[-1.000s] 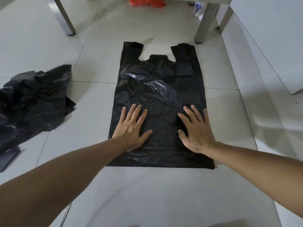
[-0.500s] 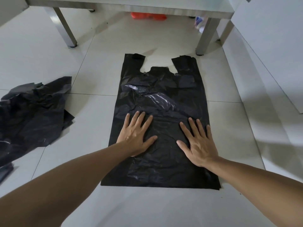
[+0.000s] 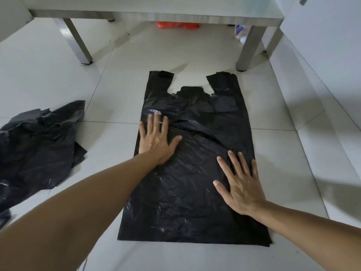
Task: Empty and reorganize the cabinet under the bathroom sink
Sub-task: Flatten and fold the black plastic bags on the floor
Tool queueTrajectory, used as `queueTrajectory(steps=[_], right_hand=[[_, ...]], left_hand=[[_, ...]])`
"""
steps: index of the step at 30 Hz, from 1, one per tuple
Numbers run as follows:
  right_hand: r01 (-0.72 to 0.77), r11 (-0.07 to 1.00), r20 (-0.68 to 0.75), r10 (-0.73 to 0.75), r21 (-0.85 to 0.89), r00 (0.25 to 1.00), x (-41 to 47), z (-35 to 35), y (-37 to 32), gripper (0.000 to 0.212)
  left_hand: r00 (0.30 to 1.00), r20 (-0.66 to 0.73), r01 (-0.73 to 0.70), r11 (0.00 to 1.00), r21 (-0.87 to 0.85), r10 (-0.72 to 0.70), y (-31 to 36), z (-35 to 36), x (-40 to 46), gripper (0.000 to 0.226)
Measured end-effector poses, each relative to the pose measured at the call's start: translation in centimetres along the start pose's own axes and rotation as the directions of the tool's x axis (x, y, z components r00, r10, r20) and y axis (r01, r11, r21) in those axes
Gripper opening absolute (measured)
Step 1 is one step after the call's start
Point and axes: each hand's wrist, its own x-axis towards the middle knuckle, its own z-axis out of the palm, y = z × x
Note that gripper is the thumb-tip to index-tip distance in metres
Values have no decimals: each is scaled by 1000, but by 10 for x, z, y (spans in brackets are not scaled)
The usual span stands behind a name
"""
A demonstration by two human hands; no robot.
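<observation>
**Black plastic bag, flat on the floor under both your palms**

Item 1: black plastic carrier bag (image 3: 195, 173). It lies spread flat on the pale tiled floor (image 3: 283, 153) directly ahead of you, its two handle loops pointing away from you towards the bench and its sealed bottom edge nearest you. The surface is creased and glossy, with a raised fold running across the middle.

Item 2: your left hand (image 3: 155, 141). Palm down on the bag's left side near the edge, fingers straight and slightly spread, thumb out to the right. It presses on the plastic and grasps nothing.

Item 3: your right hand (image 3: 241, 187). Palm down on the bag's right side, nearer to you than the left hand, fingers straight and fanned. It too lies flat on the plastic without gripping it.

Item 4: crumpled black plastic (image 3: 39, 145). A heap on the floor to your left, well apart from the flat bag.

Item 5: metal-legged bench (image 3: 156, 15). It stands beyond the bag's handles. Beneath it, at the back, lie an orange object (image 3: 178, 25) and a blurred white-and-blue object (image 3: 241, 32) beside the right leg.
</observation>
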Motion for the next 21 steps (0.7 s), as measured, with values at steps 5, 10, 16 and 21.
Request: queueTrajectory(steps=[5, 10, 16, 21], right_hand=[[78, 995, -151, -68, 58, 986, 39, -25, -19, 64], [129, 987, 1, -130, 100, 992, 104, -27, -11, 69], [-254, 961, -63, 262, 109, 963, 139, -30, 33, 65], [46, 995, -75, -39, 90, 996, 166, -36, 14, 66]], left_hand=[[987, 81, -140, 990, -13, 141, 20, 17, -7, 83], [980, 69, -193, 980, 51, 189, 18, 27, -7, 86], [980, 56, -193, 978, 78, 189, 17, 30, -5, 82], [981, 45, -191, 978, 81, 188, 17, 30, -8, 81]])
